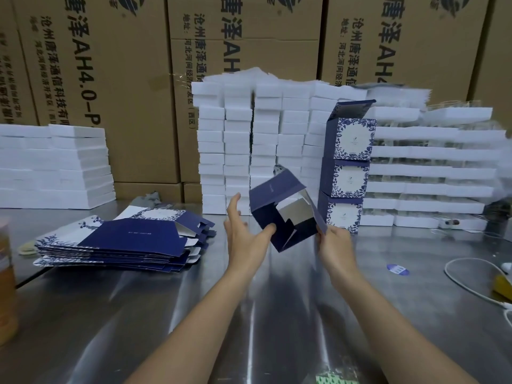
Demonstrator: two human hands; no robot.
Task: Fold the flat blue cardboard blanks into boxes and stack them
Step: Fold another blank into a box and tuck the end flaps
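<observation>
**Half-folded box [285, 212]:** navy card with a pale, silvery inner side. It is tilted and held in the air above the steel table [249, 314], at centre. One end gapes toward the camera, showing an inner flap partly turned in, and a long navy panel rises at the top.

**Left hand [245, 234]:** spread wide, fingers straight and pointing up and away. Only the thumb [268, 230] presses the box's lower left wall.

**Right hand [336, 245]:** fingers curled, pinching the box's right-hand flap edge.

**Arms:** both forearms reach forward from the lower edge, converging on the box.

**Surroundings:** a pile of flat blanks [130, 239] lies to the left. A stack of three finished boxes [347, 176], the top lid raised, stands just behind to the right, against white trays [266, 139].
</observation>
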